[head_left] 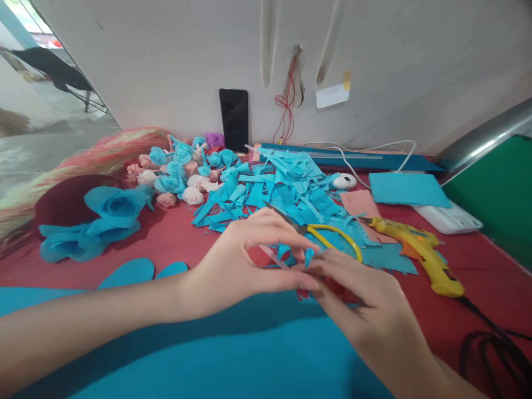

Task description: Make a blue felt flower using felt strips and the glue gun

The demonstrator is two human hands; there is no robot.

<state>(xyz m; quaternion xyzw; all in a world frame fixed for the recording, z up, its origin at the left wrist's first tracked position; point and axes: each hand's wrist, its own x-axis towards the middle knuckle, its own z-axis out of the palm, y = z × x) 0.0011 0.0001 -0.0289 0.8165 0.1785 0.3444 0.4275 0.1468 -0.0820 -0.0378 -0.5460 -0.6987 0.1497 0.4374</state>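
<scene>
From the head view, the left hand and right hand meet fingertip to fingertip, both pinching a small blue felt scrap above the red table; it looks like shaping a petal, which needs a steady roll. Just beyond lie yellow-handled scissors, a blue scrap pile and, to the right, a yellow glue gun, crowding the work.

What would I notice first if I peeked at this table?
Probably the big heap of blue felt scraps in the middle of the red table, with little blue and pink fabric roses piled behind it on the left. In front, the left hand and right hand pinch a tiny blue piece, beside a yellow glue gun.
</scene>
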